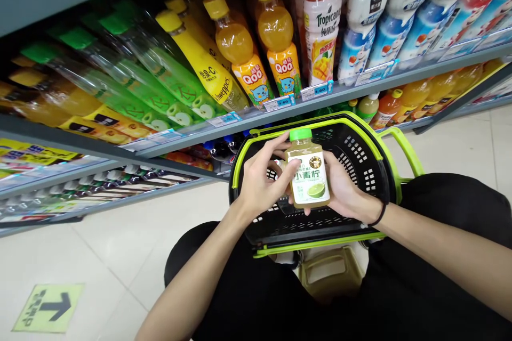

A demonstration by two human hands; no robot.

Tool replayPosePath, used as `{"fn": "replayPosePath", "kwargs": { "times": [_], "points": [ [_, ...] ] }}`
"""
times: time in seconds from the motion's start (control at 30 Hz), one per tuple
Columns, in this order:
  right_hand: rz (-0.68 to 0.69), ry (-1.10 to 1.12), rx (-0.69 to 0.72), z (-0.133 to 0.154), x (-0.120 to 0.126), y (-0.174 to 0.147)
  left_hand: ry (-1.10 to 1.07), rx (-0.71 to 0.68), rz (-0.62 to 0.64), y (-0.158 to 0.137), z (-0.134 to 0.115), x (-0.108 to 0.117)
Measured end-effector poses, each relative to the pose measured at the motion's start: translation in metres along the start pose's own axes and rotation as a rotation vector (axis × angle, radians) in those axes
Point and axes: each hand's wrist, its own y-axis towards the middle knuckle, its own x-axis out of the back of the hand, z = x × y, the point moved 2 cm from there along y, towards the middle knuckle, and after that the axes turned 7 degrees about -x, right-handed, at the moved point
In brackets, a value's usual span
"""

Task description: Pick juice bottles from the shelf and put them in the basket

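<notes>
Ranged along the shelf (253, 116): green apple-drink bottles (170, 88), yellow Schweppes bottles (210, 74), orange Qoo bottles (248, 75), a Tropicana bottle (322, 21), blue-and-white bottles (357, 45), with price tags (317, 90) at the front edge. On the tiled floor (132, 240), a pale green sticker (50, 308) with a dark arrow.

And look, the right hand (344, 189) is partly hidden behind the green-capped bottle (310, 178), its smallest print too fine to read! The left hand (261, 178) blocks part of the basket (276, 232), the top edge clips the Tropicana bottle (322, 18), and the floor sign (50, 309) shows blurred lettering.
</notes>
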Motion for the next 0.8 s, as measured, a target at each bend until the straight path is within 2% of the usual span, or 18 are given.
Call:
{"fn": "replayPosePath", "kwargs": {
  "times": [0.1, 0.2, 0.27, 0.4, 0.5, 0.6, 0.8],
  "points": [
    [0.078, -0.05, 0.072, 0.002, -0.001, -0.002, -0.062, 0.078, -0.049, -0.002, 0.006, 0.0],
    [0.22, -0.192, 0.235, 0.004, -0.004, -0.007, -0.089, 0.125, -0.084, -0.004, 0.01, -0.001],
    [0.251, -0.309, 0.313, 0.004, -0.005, -0.01, -0.071, 0.126, -0.081, -0.005, 0.011, 0.0],
    [0.145, -0.449, 0.415, 0.0, -0.002, -0.011, -0.04, 0.098, -0.107, -0.004, 0.009, 0.002],
    [0.046, -0.551, 0.555, -0.002, 0.003, -0.008, -0.044, 0.093, -0.123, -0.003, 0.008, 0.003],
    [0.01, -0.649, 0.66, -0.004, 0.008, -0.005, -0.051, 0.054, -0.12, -0.002, 0.005, 0.001],
    [-0.108, -0.748, 0.699, -0.005, 0.012, -0.003, -0.153, 0.047, -0.109, -0.003, 0.005, -0.003]
  ]
}}
